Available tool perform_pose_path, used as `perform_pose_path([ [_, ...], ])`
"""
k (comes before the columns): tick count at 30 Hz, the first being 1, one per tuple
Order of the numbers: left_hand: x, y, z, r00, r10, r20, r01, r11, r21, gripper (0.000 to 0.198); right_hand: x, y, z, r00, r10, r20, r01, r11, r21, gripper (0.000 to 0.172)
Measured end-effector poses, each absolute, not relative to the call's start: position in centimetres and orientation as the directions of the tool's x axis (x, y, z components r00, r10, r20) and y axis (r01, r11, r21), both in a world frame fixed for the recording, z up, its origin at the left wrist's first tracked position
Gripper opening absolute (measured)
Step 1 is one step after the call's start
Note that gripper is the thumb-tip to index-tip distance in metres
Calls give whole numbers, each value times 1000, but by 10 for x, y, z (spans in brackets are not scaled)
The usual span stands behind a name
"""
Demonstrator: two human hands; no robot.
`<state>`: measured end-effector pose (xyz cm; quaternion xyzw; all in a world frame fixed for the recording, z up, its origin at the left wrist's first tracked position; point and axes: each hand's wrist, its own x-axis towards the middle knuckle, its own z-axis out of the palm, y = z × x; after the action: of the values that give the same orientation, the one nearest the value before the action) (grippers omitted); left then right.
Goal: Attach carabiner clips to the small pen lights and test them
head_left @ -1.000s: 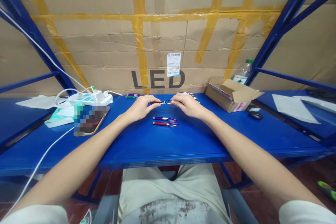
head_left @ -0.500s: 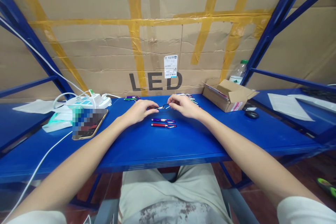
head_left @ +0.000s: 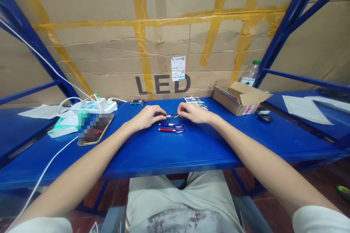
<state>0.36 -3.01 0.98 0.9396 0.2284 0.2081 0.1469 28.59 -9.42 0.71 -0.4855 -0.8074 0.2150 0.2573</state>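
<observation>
Between my two hands lies a slim dark pen-shaped keychain flashlight (head_left: 169, 116) with a silver section and a dark carabiner clip (head_left: 175, 115). My left hand (head_left: 149, 117) pinches its body, most of which the fingers hide. My right hand (head_left: 194, 113) is closed at the clip's far end, thumb and fingertips together on it. Just nearer to me, a purple flashlight (head_left: 163, 125) and a red flashlight (head_left: 165, 130) lie parallel, their clips pointing right. Past my right hand is a row of several more flashlights (head_left: 194, 99), partly covered by that hand.
Purple and green flashlights (head_left: 138, 102) sit at the back left. Left on the blue table (head_left: 142, 153) are a phone (head_left: 95, 131), a face mask (head_left: 65, 122) and a power strip (head_left: 108, 106). An open cardboard box (head_left: 232, 100), a mouse (head_left: 265, 118) and a bottle (head_left: 251, 74) stand right.
Both hands and the dark flashlight have come slightly nearer to me and lower, in line above the purple one. The row behind my right hand shows more. The camera view has shifted slightly.
</observation>
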Motion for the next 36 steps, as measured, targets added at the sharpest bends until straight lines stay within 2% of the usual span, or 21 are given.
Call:
perform_pose_path([
  [5, 7, -33, 6, 822, 494, 284, 363, -838, 407, 31, 290, -97, 12, -467, 876, 120, 639, 428, -638, 8],
  [9, 10, -34, 3, 818, 506, 274, 367, -825, 429, 29, 292, -97, 13, -489, 870, 65, 647, 411, -642, 15],
  [16, 12, -35, 2, 809, 526, 262, 385, -811, 440, 24, 292, -96, 11, -467, 883, 39, 707, 399, -584, 9],
  [22, 10, -32, 1, 807, 533, 255, 389, -804, 450, 31, 292, -97, 10, -434, 900, 35, 772, 391, -502, 11],
  [31, 6, -28, 3, 805, 533, 258, 402, -812, 423, 37, 285, -101, 12, -418, 902, 105, 800, 420, -429, 11],
  [36, 1, -28, 7, 813, 524, 252, 450, -842, 298, 38, 282, -100, 10, -403, 892, 206, 803, 452, -388, 10],
])
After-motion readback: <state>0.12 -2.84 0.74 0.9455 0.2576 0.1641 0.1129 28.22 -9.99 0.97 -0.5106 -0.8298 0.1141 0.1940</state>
